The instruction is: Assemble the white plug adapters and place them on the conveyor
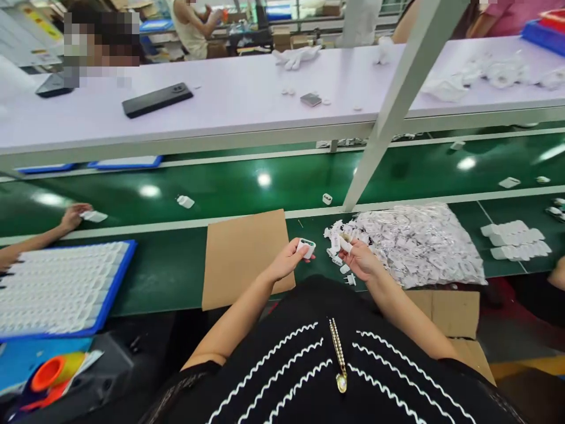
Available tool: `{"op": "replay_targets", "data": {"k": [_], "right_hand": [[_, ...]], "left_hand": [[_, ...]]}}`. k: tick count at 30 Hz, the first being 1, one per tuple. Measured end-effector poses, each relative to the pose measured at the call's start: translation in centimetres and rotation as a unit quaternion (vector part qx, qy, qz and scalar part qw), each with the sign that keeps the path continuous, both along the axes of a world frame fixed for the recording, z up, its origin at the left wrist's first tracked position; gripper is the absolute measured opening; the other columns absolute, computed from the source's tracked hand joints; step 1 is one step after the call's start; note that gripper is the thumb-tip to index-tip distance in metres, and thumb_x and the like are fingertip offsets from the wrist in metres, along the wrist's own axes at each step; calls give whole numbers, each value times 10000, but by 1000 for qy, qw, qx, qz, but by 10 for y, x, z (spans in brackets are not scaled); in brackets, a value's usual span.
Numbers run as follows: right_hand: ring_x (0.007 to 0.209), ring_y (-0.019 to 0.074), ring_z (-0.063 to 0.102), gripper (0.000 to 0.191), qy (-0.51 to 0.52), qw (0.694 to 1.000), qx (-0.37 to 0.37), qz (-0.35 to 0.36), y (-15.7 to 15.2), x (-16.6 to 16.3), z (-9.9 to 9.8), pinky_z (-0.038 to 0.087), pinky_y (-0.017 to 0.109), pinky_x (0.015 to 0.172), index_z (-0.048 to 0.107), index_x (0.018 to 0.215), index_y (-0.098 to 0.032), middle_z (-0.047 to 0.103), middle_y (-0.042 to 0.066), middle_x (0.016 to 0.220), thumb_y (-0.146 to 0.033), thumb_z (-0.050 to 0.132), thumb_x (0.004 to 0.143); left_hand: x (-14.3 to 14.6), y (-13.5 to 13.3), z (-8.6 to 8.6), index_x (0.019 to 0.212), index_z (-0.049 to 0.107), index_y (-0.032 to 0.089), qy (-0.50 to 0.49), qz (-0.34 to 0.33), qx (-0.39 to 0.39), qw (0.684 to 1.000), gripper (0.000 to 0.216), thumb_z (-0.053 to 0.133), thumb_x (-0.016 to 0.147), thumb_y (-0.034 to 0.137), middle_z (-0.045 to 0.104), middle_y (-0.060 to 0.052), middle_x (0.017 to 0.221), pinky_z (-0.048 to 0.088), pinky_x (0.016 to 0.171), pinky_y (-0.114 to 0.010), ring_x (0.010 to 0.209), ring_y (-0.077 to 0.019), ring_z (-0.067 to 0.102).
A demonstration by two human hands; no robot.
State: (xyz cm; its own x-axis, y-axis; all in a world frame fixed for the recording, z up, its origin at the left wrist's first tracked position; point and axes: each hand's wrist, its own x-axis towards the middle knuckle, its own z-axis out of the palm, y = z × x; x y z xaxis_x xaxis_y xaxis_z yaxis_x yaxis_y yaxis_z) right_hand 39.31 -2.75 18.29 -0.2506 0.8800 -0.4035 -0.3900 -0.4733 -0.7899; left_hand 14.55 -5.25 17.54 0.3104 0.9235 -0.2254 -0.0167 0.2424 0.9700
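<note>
My left hand (pixel 286 261) is closed around a small white charger plug (pixel 306 247), held just above the edge of a brown cardboard sheet (pixel 245 253). My right hand (pixel 362 259) pinches a small white piece (pixel 345 244) at the left edge of a heap of small clear plastic bags (pixel 419 241). Two or three loose white plug parts (pixel 348 277) lie on the green table below my hands.
A green conveyor belt (pixel 273 182) carries single white plugs (pixel 185 201) past. A blue tray of white parts (pixel 57 288) sits at left, where another person's hand (pixel 73 217) holds a white piece. White parts (pixel 516 240) lie at right. A slanted white post (pixel 388 112) rises in front.
</note>
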Motion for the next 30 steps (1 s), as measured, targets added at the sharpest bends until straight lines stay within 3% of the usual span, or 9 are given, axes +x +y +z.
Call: {"op": "replay_targets", "data": {"k": [4, 10, 18, 24, 30], "right_hand": [[803, 168, 676, 540, -60, 995, 58, 54, 3, -17, 3, 537, 238, 627, 753, 1042, -235, 752, 28, 978, -506, 962, 625], [889, 218, 707, 411, -184, 958, 201, 84, -2, -26, 18, 596, 364, 845, 774, 1020, -236, 755, 44, 949, -493, 900, 724], [912, 213, 715, 246, -262, 904, 326, 89, -15, -18, 30, 600, 367, 865, 772, 1093, -254, 727, 55, 1074, -386, 742, 888], [843, 198, 708, 205, -284, 875, 383, 87, -20, -17, 29, 588, 346, 811, 757, 1105, -261, 714, 36, 996, -272, 680, 915], [833, 205, 692, 185, -315, 837, 441, 74, -26, -13, 32, 572, 334, 773, 764, 1095, -257, 729, 42, 951, -270, 660, 944]], "left_hand": [[0, -17, 17, 1172, 592, 198, 20, -9, -3, 1000, 501, 638, 920, 629, 669, -62, 1033, 536, 802, -317, 941, -191, 686], [5, -32, 30, 1276, 538, 238, 74, -24, 32, 996, 417, 605, 974, 518, 632, -15, 964, 475, 836, -296, 893, -165, 602], [14, -28, 43, 1260, 555, 228, 149, -49, 60, 986, 357, 565, 997, 470, 624, -16, 1048, 454, 868, -296, 931, -176, 558], [15, -26, 50, 1239, 566, 219, 175, -74, 77, 979, 335, 535, 1012, 463, 644, -34, 1078, 471, 895, -314, 964, -193, 574], [16, -28, 55, 1232, 566, 220, 200, -89, 83, 972, 321, 523, 1019, 456, 645, -55, 1126, 477, 920, -344, 1002, -216, 593]]}}
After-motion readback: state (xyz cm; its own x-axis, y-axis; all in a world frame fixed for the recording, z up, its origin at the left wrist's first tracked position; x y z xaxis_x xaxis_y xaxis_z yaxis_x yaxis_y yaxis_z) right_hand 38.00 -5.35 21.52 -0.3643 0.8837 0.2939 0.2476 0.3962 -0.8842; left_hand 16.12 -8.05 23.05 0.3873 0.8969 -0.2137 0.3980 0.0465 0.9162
